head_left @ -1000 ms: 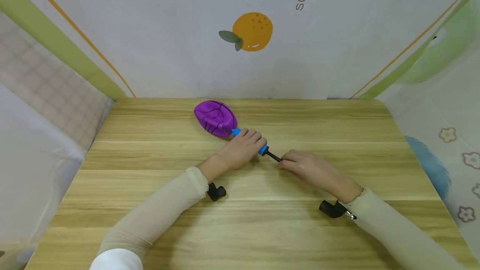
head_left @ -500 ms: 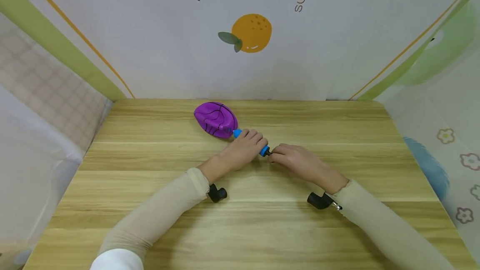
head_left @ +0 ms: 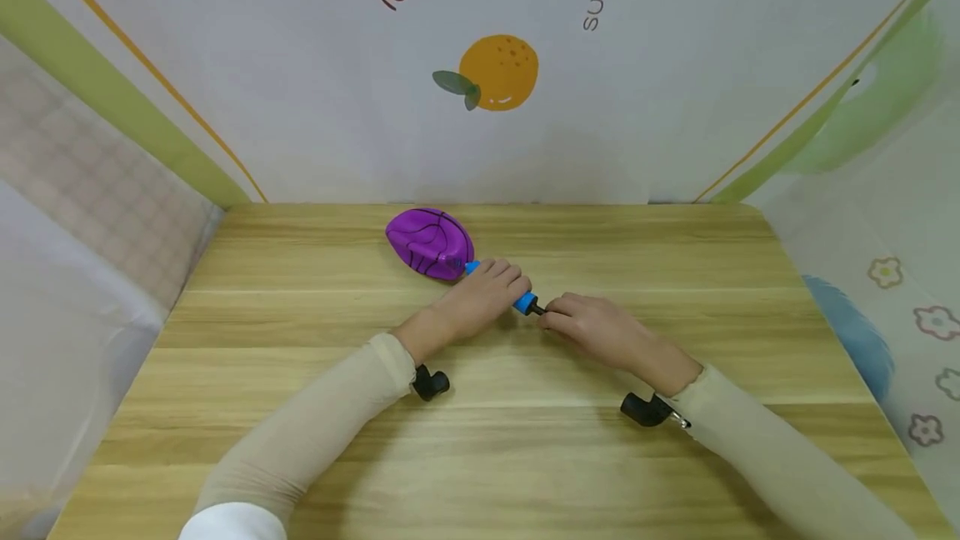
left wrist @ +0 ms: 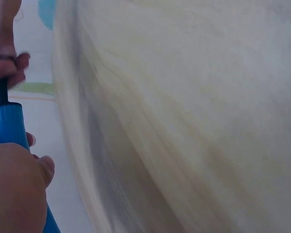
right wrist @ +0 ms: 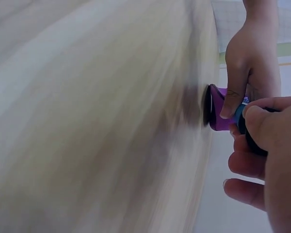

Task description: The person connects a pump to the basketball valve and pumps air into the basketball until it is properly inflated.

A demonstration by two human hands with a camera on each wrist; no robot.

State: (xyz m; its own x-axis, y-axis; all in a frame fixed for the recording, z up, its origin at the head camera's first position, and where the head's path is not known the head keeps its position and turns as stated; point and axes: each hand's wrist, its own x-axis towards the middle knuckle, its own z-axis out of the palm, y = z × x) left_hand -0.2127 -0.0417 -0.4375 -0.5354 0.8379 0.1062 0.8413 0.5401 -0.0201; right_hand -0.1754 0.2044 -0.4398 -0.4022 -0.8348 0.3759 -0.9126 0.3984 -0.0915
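A blue hand air pump [head_left: 525, 303] slants across the middle of the table. My left hand [head_left: 483, 298] grips its barrel, fingers wrapped over the top. At its far end, the pump's tip meets a purple ball [head_left: 427, 242] with black lines, which is dented and partly collapsed. My right hand [head_left: 596, 330] holds the pump's black handle [right wrist: 254, 141], mostly hidden by the fingers in the head view. A short length of dark plunger rod [left wrist: 2, 91] shows between barrel and right hand in the left wrist view.
The wood-grain table [head_left: 480, 457] runs up to a white backdrop [head_left: 337, 123] printed with fruit. Pale fabric hangs at both sides. A black wrist camera mount [head_left: 431, 383] sits at the left wrist, another mount [head_left: 647, 410] at the right.
My right hand has pushed the plunger in toward the barrel, then drawn back slightly, leaving less rod showing than a second ago. The left hand and ball stay about in place.
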